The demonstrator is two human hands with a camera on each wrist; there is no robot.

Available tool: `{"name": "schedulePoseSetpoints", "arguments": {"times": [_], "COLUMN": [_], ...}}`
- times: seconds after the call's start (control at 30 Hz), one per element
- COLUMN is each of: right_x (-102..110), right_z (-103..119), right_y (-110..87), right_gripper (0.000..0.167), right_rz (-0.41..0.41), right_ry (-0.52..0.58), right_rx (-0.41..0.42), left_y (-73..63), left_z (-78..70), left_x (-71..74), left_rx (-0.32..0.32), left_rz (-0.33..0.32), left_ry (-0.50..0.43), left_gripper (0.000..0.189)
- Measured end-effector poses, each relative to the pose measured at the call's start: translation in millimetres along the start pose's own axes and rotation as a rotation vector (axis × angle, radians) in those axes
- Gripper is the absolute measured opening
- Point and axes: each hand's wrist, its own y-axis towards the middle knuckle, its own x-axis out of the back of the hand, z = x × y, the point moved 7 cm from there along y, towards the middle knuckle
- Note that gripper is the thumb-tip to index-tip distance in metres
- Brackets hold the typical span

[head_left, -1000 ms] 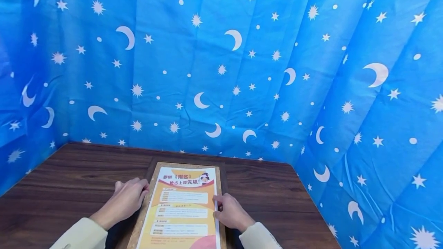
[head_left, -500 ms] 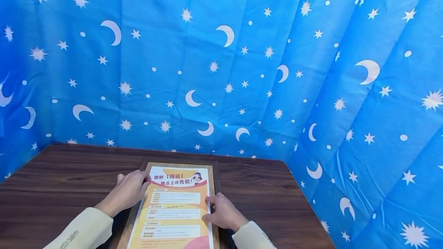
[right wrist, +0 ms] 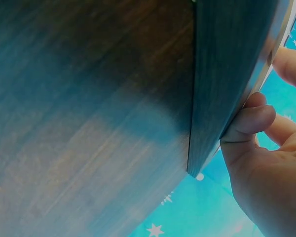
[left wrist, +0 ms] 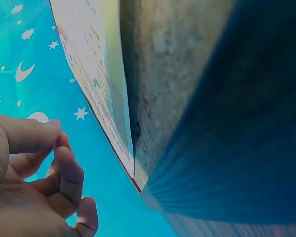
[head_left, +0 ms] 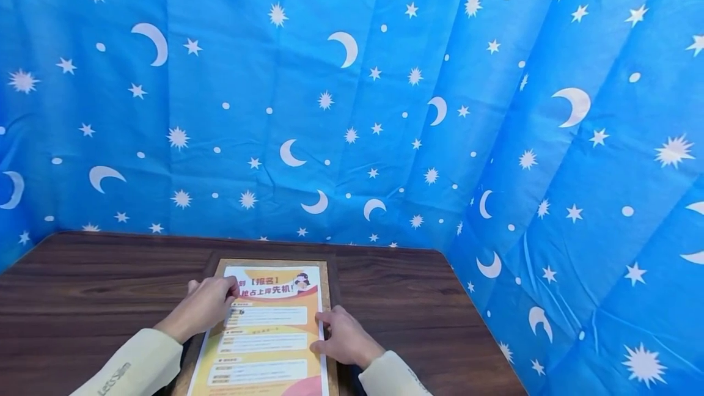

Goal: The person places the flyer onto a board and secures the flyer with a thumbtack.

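A printed poster (head_left: 264, 338) in yellow, orange and white lies on a cork board (head_left: 326, 289). My left hand (head_left: 200, 305) hovers over the poster's upper left part, hiding some of its heading. In the left wrist view, the left thumb (left wrist: 37, 134) and index fingertip meet, the other fingers loosely bent; I cannot tell whether something small sits between them. A small dark spot (head_left: 241, 311) shows on the poster below these fingers. My right hand (head_left: 348, 336) rests at the poster's right edge, thumb and forefinger spread along it and pressing the sheet.
The board lies on a dark wood-grain table (head_left: 121, 274), with a darker strip around its top and right side. A blue curtain (head_left: 220, 127) with white moons and stars surrounds the table at the back and sides. Pale sleeves (head_left: 137, 359) cover both forearms.
The head view has swung a little to the right, so everything slides left. My left hand has moved from the board's left edge onto the poster's upper left. My right hand stays at the right edge.
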Motion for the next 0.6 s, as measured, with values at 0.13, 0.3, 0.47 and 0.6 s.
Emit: {"name": "schedulePoseSetpoints", "arguments": {"times": [0.13,0.3,0.47,0.6], "right_x": [-1,0,0,0], "right_z": [-2,-3,-3,-4], "right_y": [0.6,0.7,0.5,0.9], "right_gripper": [0.059,0.059,0.059,0.059], "right_rz": [0.003,0.004,0.001,0.001], "right_ry": [0.010,0.010,0.006,0.015], "right_rx": [-0.004,-0.004,-0.020,-0.043], "left_y": [2.8,5.8,6.8,8.5], "left_z": [-1.5,-5.2,-7.5,-10.2], "left_x": [-2.6,-11.8,-22.0,-22.8], "left_rx": [-0.044,-0.085,-0.083,-0.084], "left_rz": [-0.004,0.066,0.110,0.091], "left_ry": [0.012,0.045,0.093,0.133], "left_gripper": [0.019,0.022,0.025,0.026]}}
